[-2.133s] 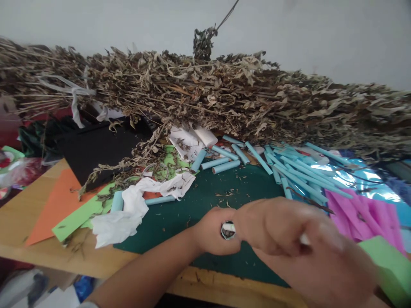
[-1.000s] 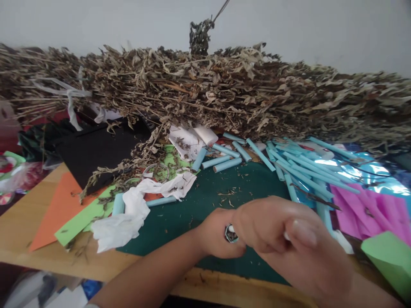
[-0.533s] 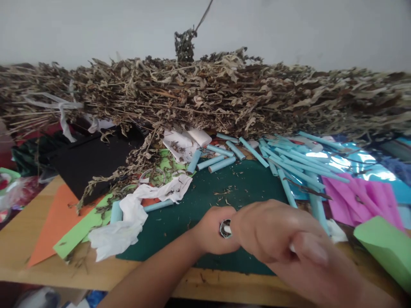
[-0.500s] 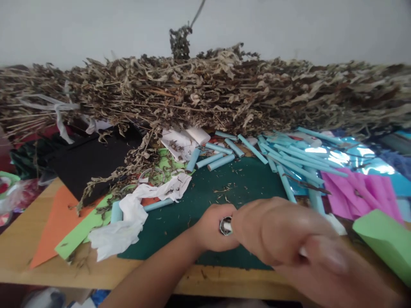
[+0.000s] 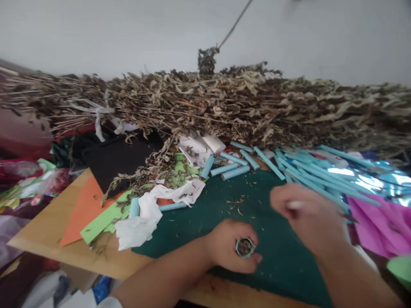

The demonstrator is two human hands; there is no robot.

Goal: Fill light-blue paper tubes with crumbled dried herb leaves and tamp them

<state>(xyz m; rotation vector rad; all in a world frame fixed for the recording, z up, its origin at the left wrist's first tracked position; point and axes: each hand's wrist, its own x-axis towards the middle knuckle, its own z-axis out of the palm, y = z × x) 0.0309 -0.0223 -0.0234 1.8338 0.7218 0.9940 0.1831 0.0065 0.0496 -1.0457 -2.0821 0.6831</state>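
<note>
Over the front of the dark green mat (image 5: 186,222), my left hand (image 5: 233,246) is wrapped round an upright tube (image 5: 244,247), its open end facing up. Brown dried bits show inside the rim. To the right, my right hand (image 5: 302,214) is closed, with a small pale tip (image 5: 294,205) showing at its fingers; the rest of what it holds is hidden. Several short blue paper tubes (image 5: 235,172) lie behind the hands. Longer blue tubes (image 5: 330,177) are piled at the right.
Dried plant bundles (image 5: 192,102) stretch along the wall. White tissue (image 5: 144,220), green paper (image 5: 104,220), orange paper (image 5: 78,211) and a black sheet (image 5: 123,160) lie left. Pink paper (image 5: 375,222) lies right. Dried crumbs (image 5: 237,201) dot the mat.
My right hand has pulled back from the tube's mouth, up and away from my left hand. The tube's filling now shows. The whole view has shifted and tilted.
</note>
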